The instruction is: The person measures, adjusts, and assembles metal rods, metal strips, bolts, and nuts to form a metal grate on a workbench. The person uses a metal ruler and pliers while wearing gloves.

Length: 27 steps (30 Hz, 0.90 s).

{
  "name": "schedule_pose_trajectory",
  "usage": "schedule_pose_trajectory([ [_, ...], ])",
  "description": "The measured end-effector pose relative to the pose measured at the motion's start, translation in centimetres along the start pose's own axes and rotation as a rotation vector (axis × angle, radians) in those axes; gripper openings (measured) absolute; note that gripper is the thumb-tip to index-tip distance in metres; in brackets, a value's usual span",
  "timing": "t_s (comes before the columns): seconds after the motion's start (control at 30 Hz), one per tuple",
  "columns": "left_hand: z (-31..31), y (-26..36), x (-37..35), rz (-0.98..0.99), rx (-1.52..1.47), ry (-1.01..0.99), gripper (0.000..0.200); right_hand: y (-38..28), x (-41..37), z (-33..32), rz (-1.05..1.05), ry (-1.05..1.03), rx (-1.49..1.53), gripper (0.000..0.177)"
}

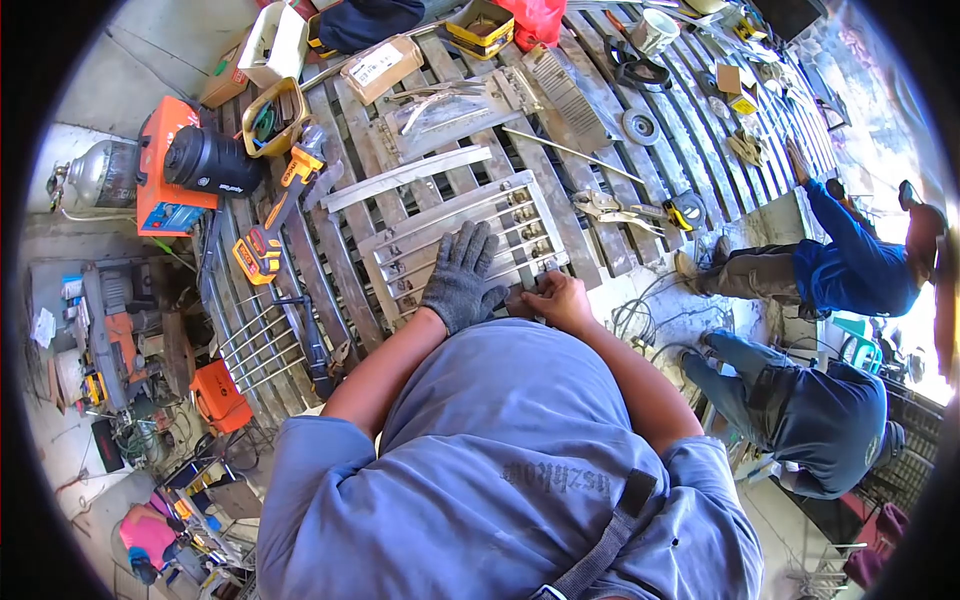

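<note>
My left hand (462, 277), in a dark grey glove, lies flat with fingers stretched over a rectangular jig (385, 252) on the slatted table. Several thin metal rods (507, 233) run across this jig, seated in small blocks near its two sides. At the jig's near right corner is my bare right hand (562, 303), its fingers closed in a pinch; whatever they hold is too small to make out. A flat metal bar (410, 177) lies just beyond the jig.
An orange angle grinder (297, 172), loose battery (257, 254) and more rods (262, 345) lie left. Locking pliers (612, 210) and a tape measure (686, 210) lie right. Two people (850, 250) (820, 410) work at right. Cables (640, 315) trail on the floor.
</note>
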<state>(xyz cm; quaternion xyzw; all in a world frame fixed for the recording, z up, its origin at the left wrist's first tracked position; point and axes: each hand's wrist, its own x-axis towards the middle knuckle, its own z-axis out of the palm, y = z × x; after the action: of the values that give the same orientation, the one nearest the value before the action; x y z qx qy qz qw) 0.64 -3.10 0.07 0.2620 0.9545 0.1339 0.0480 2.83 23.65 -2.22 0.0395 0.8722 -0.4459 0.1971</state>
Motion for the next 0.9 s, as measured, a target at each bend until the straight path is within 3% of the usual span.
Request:
schedule_pose_trajectory([
  [0.1,-0.5,0.5,1.1,-0.016,0.029,0.001,0.104,-0.2,0.1,-0.1,-0.029,0.006,-0.037,0.045],
  [0.2,-1.0,0.5,2.1,-0.010,0.001,0.011,0.107,-1.0,0.0,-0.9,0.082,-0.081,-0.079,0.044],
  [0.9,0.7,-0.9,9.9,-0.037,0.134,0.043,0.112,-1.0,-0.5,-0.6,0.055,-0.028,-0.086,0.043],
])
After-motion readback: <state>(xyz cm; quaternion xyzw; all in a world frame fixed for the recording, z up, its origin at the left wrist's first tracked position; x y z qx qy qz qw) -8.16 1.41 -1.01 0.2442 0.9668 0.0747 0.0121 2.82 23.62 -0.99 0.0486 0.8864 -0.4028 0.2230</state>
